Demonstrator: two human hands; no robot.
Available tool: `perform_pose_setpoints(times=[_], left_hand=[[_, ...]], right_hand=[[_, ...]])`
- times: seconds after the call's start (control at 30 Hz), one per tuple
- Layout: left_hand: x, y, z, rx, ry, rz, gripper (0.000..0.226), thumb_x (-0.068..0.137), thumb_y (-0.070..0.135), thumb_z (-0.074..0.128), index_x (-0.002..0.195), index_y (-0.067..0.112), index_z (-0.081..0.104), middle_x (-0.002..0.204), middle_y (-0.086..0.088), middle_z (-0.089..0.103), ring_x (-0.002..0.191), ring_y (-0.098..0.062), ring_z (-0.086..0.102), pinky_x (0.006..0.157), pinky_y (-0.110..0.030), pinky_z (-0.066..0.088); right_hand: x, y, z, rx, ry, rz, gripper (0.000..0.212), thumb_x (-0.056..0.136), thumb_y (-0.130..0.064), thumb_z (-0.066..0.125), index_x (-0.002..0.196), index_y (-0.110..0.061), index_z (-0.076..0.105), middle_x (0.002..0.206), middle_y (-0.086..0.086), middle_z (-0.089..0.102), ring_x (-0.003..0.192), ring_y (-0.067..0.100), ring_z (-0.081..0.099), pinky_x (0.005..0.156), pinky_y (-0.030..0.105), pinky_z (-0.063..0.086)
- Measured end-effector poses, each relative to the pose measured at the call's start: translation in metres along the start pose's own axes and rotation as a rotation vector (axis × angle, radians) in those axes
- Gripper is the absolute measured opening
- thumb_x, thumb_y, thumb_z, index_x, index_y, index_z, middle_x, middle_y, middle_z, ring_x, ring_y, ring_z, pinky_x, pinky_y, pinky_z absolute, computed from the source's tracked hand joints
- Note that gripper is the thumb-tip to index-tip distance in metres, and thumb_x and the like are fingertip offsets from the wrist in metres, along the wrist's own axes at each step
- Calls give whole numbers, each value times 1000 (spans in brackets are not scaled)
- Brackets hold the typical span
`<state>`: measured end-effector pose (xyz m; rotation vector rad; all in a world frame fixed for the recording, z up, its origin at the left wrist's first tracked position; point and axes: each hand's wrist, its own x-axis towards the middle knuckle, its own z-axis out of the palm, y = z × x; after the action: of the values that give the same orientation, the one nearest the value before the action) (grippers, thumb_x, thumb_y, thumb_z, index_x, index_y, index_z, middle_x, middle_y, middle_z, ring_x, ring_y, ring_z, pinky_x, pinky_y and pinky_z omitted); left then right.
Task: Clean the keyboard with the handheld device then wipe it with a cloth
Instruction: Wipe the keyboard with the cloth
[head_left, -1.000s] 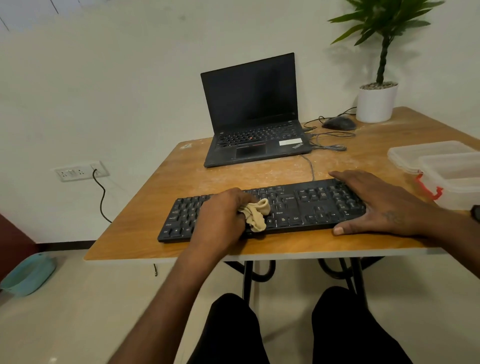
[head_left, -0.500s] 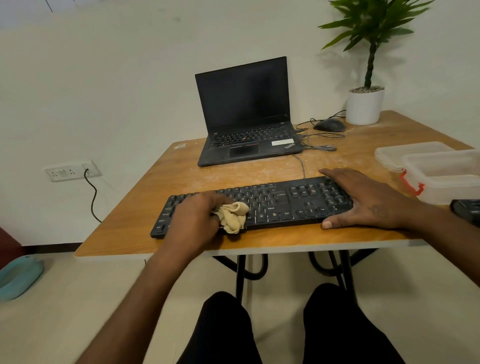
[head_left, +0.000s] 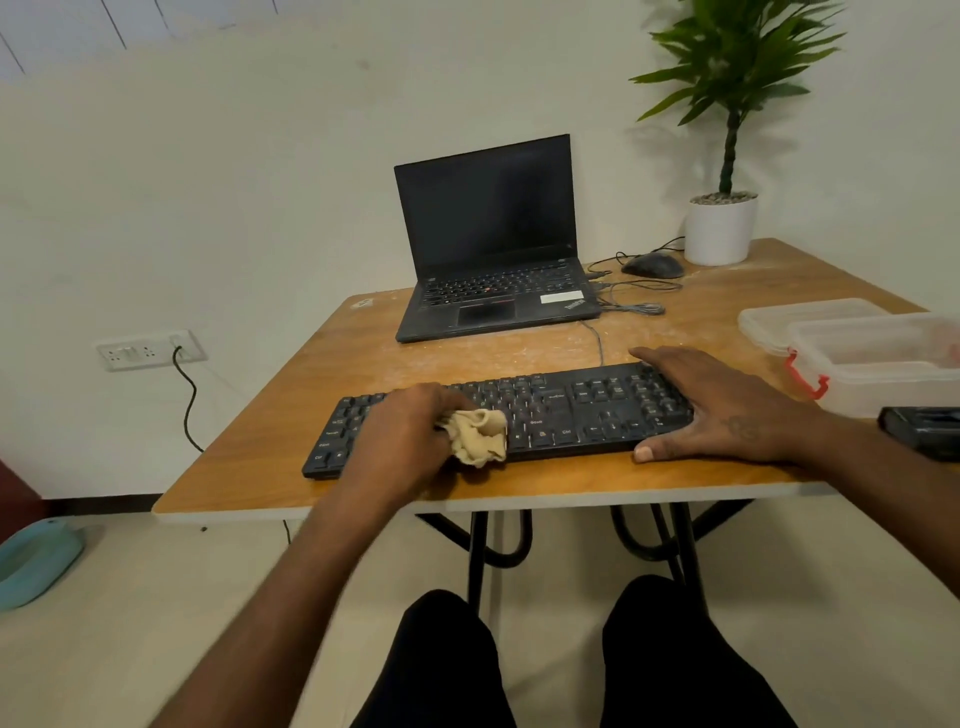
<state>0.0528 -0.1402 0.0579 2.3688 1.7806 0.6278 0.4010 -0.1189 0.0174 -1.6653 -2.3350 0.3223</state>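
Fingers of our left hand (head_left: 400, 436) bunch the cloth (head_left: 480, 436) onto the keyboard (head_left: 561, 415) at the counter's (head_left: 519, 358) near edge; right hand (head_left: 722, 410), fingers flat, pins it steady for wiping.

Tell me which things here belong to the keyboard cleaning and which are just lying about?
In use: keyboard, cloth, left hand gripping it, right hand steadying the keyboard.
Lying about: laptop, mouse, potted plant, plastic boxes.
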Motion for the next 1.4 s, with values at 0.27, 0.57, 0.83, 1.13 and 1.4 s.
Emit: perform_pose_setpoints(times=[0.27,0.57,0.83,1.13,1.4], left_hand=[[-12,-17,-3,-66,1,-40,50,91,-7,56,126,25,72,122,-2,72,96,-12,58,73,-26,49],[0,19,15,-97,11,72,45,93,-1,60,125,28,72,119,3,70,102,-12,60,84,-29,51],[-10,-8,-7,-16,36,-32,44,91,-2,60,121,28,74,110,-2,75,93,-17,64,74,-30,53],[8,59,27,-141,-55,134,40,95,3,60,127,25,70,124,0,71,113,-16,64,98,-36,55],[13,18,5,46,4,-1,40,92,1,61,121,27,74,117,0,74,106,-18,65,88,-35,57]], right_hand=[[-2,-1,0,17,1,2,123,57,-96,60,156,-48,4,164,-10,17,147,14,23,113,48,36],[-4,-5,-2,29,-12,22,124,56,-97,61,156,-47,5,165,-7,18,147,16,25,115,51,36],[-8,-8,-4,42,-24,24,126,55,-97,60,156,-47,5,165,-7,17,147,16,25,115,51,36],[-8,-9,-5,27,-22,27,124,57,-96,61,156,-48,5,165,-8,17,147,15,25,115,51,36],[-8,-8,-5,39,-23,16,125,57,-96,61,156,-47,4,166,-7,17,148,17,25,115,52,36]])
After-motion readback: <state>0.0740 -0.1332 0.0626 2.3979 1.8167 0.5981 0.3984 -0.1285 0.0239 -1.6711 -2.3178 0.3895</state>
